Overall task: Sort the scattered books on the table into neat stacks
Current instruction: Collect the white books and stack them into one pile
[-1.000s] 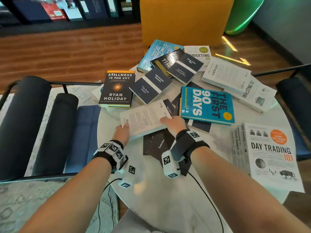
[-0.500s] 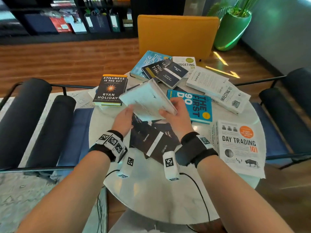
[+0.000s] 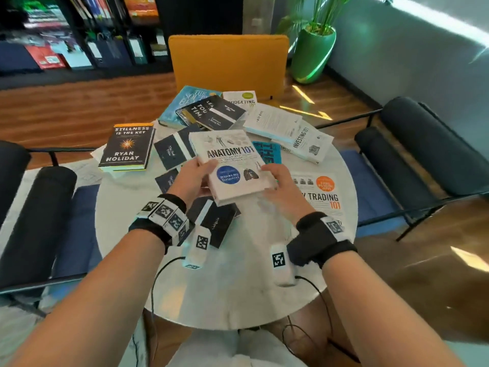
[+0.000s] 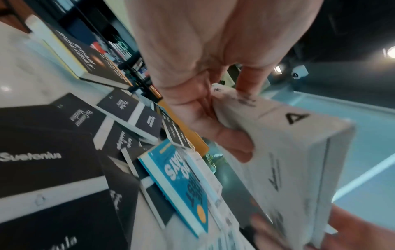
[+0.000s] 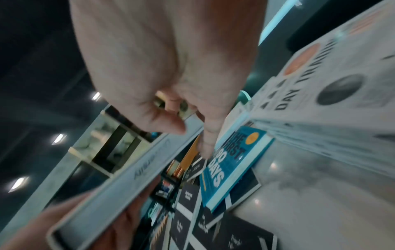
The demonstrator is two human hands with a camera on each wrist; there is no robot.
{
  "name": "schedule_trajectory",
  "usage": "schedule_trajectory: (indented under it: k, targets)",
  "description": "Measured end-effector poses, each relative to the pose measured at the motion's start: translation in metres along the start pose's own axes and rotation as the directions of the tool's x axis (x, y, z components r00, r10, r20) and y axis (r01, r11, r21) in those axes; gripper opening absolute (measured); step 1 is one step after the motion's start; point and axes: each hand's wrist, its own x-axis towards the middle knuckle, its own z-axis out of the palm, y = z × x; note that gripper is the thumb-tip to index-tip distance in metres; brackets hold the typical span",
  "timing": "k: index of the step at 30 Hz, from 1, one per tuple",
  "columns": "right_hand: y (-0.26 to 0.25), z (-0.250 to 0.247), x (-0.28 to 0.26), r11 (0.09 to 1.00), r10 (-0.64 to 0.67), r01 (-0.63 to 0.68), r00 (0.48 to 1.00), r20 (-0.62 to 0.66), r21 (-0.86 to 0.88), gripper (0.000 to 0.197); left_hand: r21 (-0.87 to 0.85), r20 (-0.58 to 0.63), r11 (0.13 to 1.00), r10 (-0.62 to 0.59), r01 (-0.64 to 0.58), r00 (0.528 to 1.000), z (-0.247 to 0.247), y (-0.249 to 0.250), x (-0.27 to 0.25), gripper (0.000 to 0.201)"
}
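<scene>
Gripping "ANATOMY 101" book (image 3: 230, 165) above "DAY TRADING 101" book (image 3: 325, 193).

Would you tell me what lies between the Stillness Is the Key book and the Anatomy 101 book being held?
In the head view, a dark navy book with a white band lies on the table between Stillness Is the Key and Anatomy 101.

books: at least 13 in view; overlaps hide the exact total.
white "101" titles: 4, namely anatomy 101 (image 3: 232, 165), budgeting 101 (image 3: 242, 100), investing 101 (image 3: 307, 144), day trading 101 (image 3: 321, 197).
blue books: 2, namely 90 days book (image 3: 266, 152), teal book (image 3: 182, 102).
stillness book (image 3: 127, 147): 1.
dark slim books (image 3: 172, 152) with a white band: at least 4.
hands: 2, left hand (image 3: 191, 178), right hand (image 3: 283, 189).
table (image 3: 225, 287): 1.
chairs: 3, namely 1 yellow chair (image 3: 227, 62), 2 dark chairs (image 3: 423, 144).
potted plant (image 3: 313, 49): 1.
</scene>
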Motion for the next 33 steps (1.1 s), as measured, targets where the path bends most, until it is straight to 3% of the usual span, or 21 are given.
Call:
schedule_trajectory:
  k: [2, 4, 6, 8, 12, 15, 18, 20, 25, 28, 30, 33]
  targets:
    - [0.001, -0.02, -0.009, 0.968, 0.131, -0.105, 0.986, -0.103, 0.23, 0.043, 0.047, 0.078, 0.999, -0.018, 0.014, 0.997, 0.022, -0.004, -0.001, 0.015]
    - [0.009, -0.039, -0.016, 0.958, 0.189, -0.137, 0.962, -0.196, 0.252, 0.046, 0.155, 0.166, 0.988, -0.008, -0.018, 0.986, 0.049, -0.008, 0.002, 0.022]
    - [0.023, -0.056, -0.023, 0.971, 0.193, -0.136, 0.933, -0.304, 0.199, 0.053, 0.269, 0.243, 0.96, 0.014, -0.081, 0.97, 0.077, -0.012, 0.001, 0.029]
    - [0.039, -0.072, -0.028, 0.986, 0.147, -0.106, 0.915, -0.375, 0.128, 0.044, 0.367, 0.315, 0.921, 0.009, -0.131, 0.949, 0.101, -0.017, 0.0, 0.043]
    - [0.069, -0.094, -0.042, 0.993, 0.116, -0.115, 0.901, -0.418, 0.028, 0.04, 0.461, 0.37, 0.87, -0.009, -0.175, 0.929, 0.129, -0.052, 0.01, 0.091]
    - [0.092, -0.111, -0.044, 0.96, 0.165, -0.245, 0.887, -0.432, -0.136, 0.034, 0.523, 0.367, 0.824, 0.015, -0.22, 0.93, 0.15, -0.066, 0.006, 0.088]
    - [0.107, -0.121, -0.041, 0.902, 0.227, -0.343, 0.894, -0.387, -0.262, 0.042, 0.63, 0.317, 0.739, 0.038, -0.24, 0.948, 0.163, -0.081, 0.006, 0.099]
    - [0.116, -0.123, -0.044, 0.859, 0.239, -0.35, 0.919, -0.314, -0.374, 0.042, 0.711, 0.265, 0.664, 0.049, -0.23, 0.963, 0.164, -0.098, 0.012, 0.097]
    - [0.119, -0.135, -0.061, 0.904, 0.091, -0.155, 0.98, -0.177, -0.398, 0.071, 0.747, 0.203, 0.618, 0.141, -0.246, 0.969, 0.167, -0.096, -0.023, 0.075]
    - [0.118, -0.141, -0.068, 0.817, 0.036, -0.065, 0.997, -0.062, -0.573, 0.093, 0.715, 0.234, 0.642, 0.153, -0.277, 0.96, 0.167, -0.098, -0.04, 0.096]
    - [0.12, -0.143, -0.066, 0.795, 0.041, -0.06, 0.998, -0.045, -0.603, 0.091, 0.753, 0.273, 0.577, 0.165, -0.317, 0.948, 0.168, -0.095, -0.049, 0.103]
    - [0.117, -0.147, -0.064, 0.796, 0.08, -0.078, 0.997, -0.023, -0.601, 0.085, 0.809, 0.275, 0.492, 0.165, -0.321, 0.947, 0.17, -0.093, -0.05, 0.095]
